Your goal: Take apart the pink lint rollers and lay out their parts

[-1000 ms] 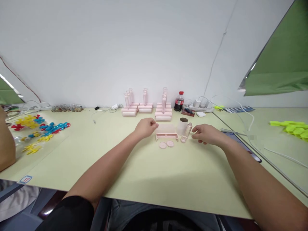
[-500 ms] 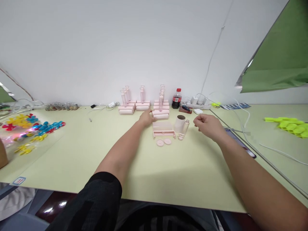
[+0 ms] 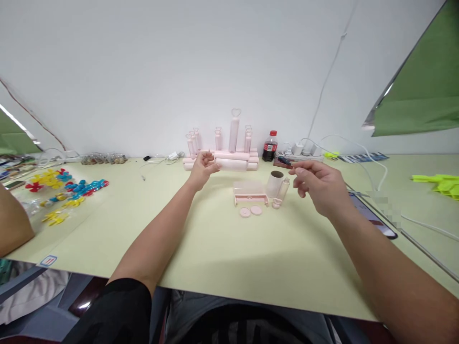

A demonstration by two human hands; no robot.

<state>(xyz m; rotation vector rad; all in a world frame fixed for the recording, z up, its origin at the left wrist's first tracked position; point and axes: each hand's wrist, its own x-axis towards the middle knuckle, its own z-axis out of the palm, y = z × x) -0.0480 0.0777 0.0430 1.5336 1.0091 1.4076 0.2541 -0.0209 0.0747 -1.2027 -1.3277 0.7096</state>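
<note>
My left hand [image 3: 203, 169] grips the left end of a pink lint roller [image 3: 232, 162] with a white roll and an upright heart-topped handle [image 3: 234, 134], held above the table. My right hand [image 3: 317, 186] hovers with loosely curled fingers apart and nothing visible in them. Left of it stand a white roll [image 3: 275, 185] with a brown core and a small clear-pink handle [image 3: 284, 189], tilted. A pink frame [image 3: 251, 198] with a clear cover lies beside them, two pink discs [image 3: 250, 210] in front. More lint rollers with handles [image 3: 193, 141] stand behind, partly hidden.
A cola bottle [image 3: 270, 147] and a dark-handled tool on a small box [image 3: 283, 164] stand near the wall, with chargers and cables. A phone [image 3: 373, 215] lies under my right forearm. Colourful toys [image 3: 86, 187] and another person's arm [image 3: 12, 222] are at the left.
My left hand has lifted a lint roller from the row and brought it nearer. My right hand's fingers have loosened. The view has shifted slightly.
</note>
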